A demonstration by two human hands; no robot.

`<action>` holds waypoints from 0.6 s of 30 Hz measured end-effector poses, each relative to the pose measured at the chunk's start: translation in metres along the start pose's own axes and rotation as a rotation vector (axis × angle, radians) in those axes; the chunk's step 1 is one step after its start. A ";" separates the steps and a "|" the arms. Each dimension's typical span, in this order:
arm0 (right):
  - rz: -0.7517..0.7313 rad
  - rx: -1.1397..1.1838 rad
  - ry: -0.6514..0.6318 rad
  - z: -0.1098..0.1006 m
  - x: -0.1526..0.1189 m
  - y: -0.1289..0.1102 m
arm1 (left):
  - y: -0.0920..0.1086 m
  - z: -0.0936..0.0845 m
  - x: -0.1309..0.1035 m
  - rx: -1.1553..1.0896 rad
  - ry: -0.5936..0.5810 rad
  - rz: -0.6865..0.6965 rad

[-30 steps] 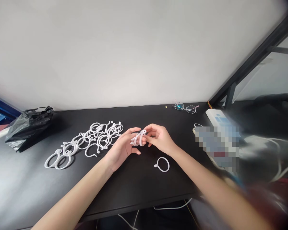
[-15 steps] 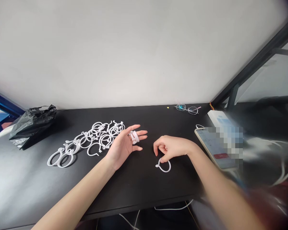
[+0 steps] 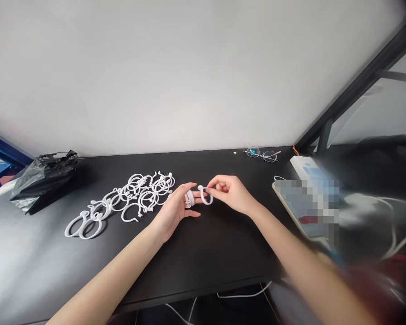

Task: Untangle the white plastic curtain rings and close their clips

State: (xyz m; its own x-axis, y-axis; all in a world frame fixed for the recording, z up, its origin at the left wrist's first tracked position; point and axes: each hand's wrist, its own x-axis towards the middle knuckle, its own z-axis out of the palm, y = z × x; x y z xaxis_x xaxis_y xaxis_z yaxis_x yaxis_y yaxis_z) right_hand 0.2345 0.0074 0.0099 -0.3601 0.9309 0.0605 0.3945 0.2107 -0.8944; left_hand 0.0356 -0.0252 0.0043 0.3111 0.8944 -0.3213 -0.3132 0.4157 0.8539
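Note:
My left hand (image 3: 176, 208) is palm up over the black table (image 3: 189, 262), with a small stack of white rings (image 3: 189, 199) around its middle fingers. Another white ring (image 3: 207, 200) is pinched between the thumb and fingers of my right hand (image 3: 227, 192), at the fingertips of my left hand. This ring has a small knob at its upper left. To the left of my hands lies a spread of several white rings (image 3: 130, 212), some overlapping.
A black plastic bag (image 3: 45, 180) lies at the far left. Eyeglasses (image 3: 262, 154) rest near the wall. On the right are a phone (image 3: 299, 210), a white box (image 3: 313, 171), and white cables (image 3: 394, 225).
My right hand has lifted the single ring off the table and moved it up and left to my left hand's fingertips. My left hand has barely moved.

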 end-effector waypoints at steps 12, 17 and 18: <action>0.025 0.048 0.067 0.006 -0.001 0.000 | 0.021 -0.010 -0.003 -0.108 0.007 0.233; 0.008 0.011 0.051 0.009 -0.003 0.000 | 0.033 -0.021 -0.004 0.226 0.127 0.428; 0.007 0.005 0.050 0.009 -0.003 0.000 | 0.033 -0.024 -0.003 0.406 0.179 0.449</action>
State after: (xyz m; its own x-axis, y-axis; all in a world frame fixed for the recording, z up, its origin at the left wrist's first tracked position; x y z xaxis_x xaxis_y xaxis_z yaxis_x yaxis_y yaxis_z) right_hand 0.2280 0.0018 0.0057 -0.3144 0.9463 0.0758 0.3928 0.2023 -0.8971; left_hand 0.0030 -0.0103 0.0233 0.0630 0.9955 0.0712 -0.0016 -0.0713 0.9975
